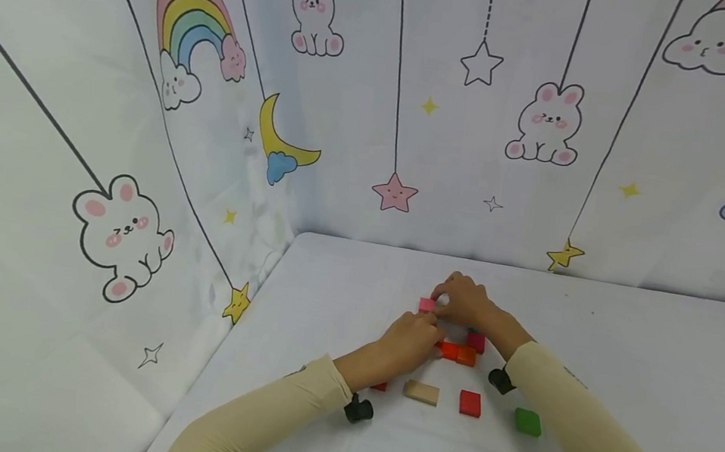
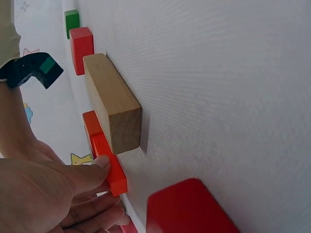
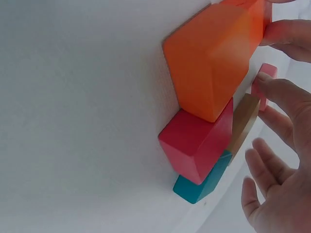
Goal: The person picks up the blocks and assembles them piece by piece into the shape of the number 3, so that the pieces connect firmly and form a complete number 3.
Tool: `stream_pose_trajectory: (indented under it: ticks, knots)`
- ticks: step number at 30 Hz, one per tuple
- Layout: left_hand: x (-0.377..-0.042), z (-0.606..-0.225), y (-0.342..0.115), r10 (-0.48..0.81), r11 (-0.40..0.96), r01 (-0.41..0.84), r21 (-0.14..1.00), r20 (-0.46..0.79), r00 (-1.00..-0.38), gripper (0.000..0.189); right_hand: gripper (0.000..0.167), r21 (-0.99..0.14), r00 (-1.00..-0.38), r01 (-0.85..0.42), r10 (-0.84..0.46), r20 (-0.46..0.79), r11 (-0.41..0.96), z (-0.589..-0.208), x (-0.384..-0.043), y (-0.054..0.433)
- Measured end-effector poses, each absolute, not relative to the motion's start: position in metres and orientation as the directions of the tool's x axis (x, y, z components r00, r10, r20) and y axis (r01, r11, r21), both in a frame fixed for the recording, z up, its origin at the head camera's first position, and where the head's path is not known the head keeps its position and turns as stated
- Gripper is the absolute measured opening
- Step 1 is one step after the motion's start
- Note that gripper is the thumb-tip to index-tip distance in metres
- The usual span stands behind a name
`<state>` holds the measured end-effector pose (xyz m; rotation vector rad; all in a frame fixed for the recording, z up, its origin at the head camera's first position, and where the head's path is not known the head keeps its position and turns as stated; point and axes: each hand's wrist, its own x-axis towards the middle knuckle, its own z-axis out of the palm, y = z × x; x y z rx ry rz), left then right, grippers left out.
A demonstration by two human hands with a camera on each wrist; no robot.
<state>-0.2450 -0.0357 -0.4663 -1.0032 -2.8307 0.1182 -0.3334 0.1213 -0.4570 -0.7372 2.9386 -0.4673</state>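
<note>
In the head view my left hand [image 1: 411,345] is at the near left of a group of blocks. Its thumb and fingers pinch a red-orange block [image 2: 114,175], which lies end to end with an orange block [image 3: 209,58]. My right hand [image 1: 465,301] reaches over the far side and pinches a pink block [image 3: 270,71] between thumb and finger, the other fingers spread. A crimson block [image 3: 194,141] touches the orange one. Beyond it come a teal block [image 3: 201,184] and a wooden block [image 3: 245,116], largely hidden by my right hand in the head view.
Nearer the front edge lie a plain wooden block [image 1: 421,393], a red block [image 1: 470,404], a green block [image 1: 528,422] and a partly covered red block [image 1: 379,385]. Black wrist cameras hang under both sleeves. A patterned cloth [image 1: 349,117] stands behind the white table [image 1: 661,357].
</note>
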Motion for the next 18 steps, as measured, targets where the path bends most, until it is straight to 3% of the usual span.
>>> stream_pose_trajectory:
  ticks: [18]
  knots:
    - [-0.2441,-0.4662,-0.0358,0.634,0.773,0.622,-0.126,0.097,-0.768,0.025,0.029,-0.304,-0.872,-0.471,-0.489,0.018,0.828,-0.4601,-0.3311,0.129]
